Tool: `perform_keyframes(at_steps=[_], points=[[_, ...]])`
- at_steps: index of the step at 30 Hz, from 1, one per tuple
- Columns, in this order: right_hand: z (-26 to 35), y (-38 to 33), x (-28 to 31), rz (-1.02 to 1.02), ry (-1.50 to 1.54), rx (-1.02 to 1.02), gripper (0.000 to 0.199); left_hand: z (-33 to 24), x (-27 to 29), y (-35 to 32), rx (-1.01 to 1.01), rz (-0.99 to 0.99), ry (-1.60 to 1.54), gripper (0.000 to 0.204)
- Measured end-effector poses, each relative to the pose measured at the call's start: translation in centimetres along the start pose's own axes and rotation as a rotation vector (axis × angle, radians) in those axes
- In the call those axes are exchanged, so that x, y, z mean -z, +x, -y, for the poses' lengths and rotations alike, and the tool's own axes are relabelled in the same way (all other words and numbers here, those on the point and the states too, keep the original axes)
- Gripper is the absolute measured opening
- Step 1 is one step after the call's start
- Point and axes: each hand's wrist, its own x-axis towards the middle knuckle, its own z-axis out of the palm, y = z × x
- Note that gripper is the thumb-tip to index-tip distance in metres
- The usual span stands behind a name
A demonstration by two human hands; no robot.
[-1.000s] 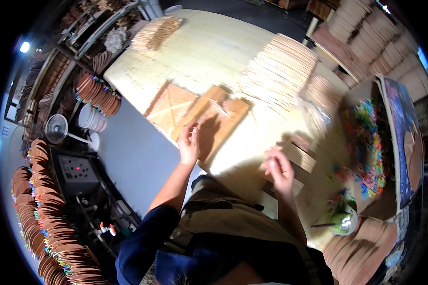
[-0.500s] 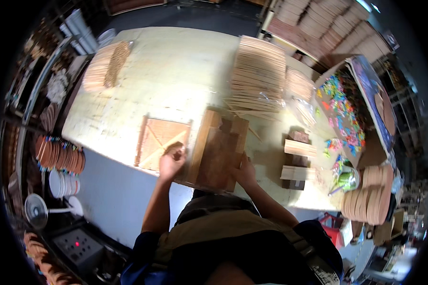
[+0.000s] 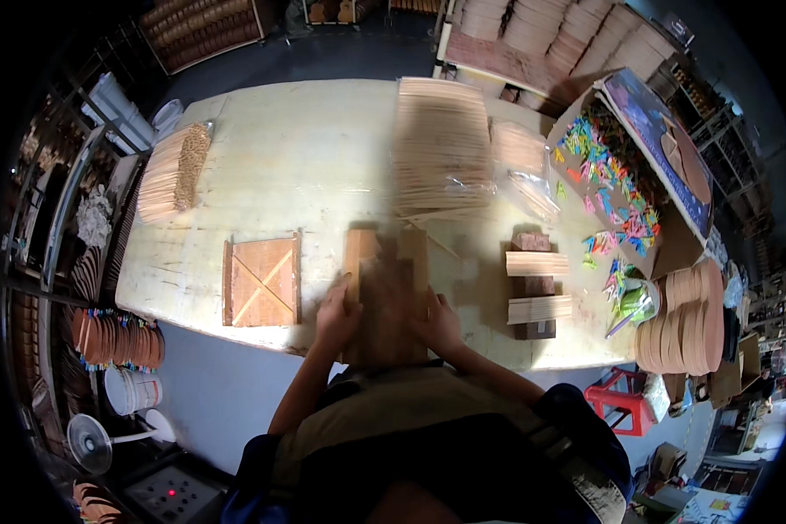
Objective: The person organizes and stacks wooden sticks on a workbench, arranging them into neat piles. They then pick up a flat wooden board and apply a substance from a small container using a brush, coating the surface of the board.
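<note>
A brown wooden board [image 3: 386,288] lies lengthwise on the pale table [image 3: 306,166] right in front of me. My left hand [image 3: 336,313] grips its left edge and my right hand [image 3: 438,321] grips its right edge. To the left of the board lies a square wooden frame with crossed slats [image 3: 261,281]. Beyond the board sits a large bundle of thin wooden sticks [image 3: 439,147] under clear wrap.
Stacked small wood blocks and stick bundles [image 3: 533,284] stand right of the board. A cardboard box of colourful pieces [image 3: 616,166] sits at the right, round wooden discs [image 3: 686,319] beside it. Another stick bundle [image 3: 170,170] lies far left. A fan [image 3: 92,441] and red stool [image 3: 620,402] stand on the floor.
The view has swung so the table is centred. Both hands have come onto the sides of the wooden board; a second ago the right hand was off to the right of it.
</note>
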Motion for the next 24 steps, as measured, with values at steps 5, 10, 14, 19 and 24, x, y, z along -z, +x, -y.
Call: perform_keyframes(at_steps=[5,10,14,19,24], points=[[0.9,1.3,-0.6,0.008,0.121,0.152,0.073,1.7,0.6,1.2,0.033,-0.177,-0.324,0.066],[5.1,1.0,-0.8,0.137,0.196,0.233,0.060,3.0,4.0,1.3,0.224,-0.190,-0.443,0.073],[3.0,1.0,-3.2,0.272,0.210,0.318,0.052,4.3,7.5,-1.3,0.140,-0.413,-0.106,0.074],[-5.5,3.1,-5.4,-0.211,-0.309,0.633,0.052,3.7,8.2,-3.8,0.164,-0.437,0.124,0.075],[-6.5,2.2,-3.2,-0.309,-0.468,0.630,0.047,3.5,6.9,-4.3,0.149,-0.498,0.127,0.075]])
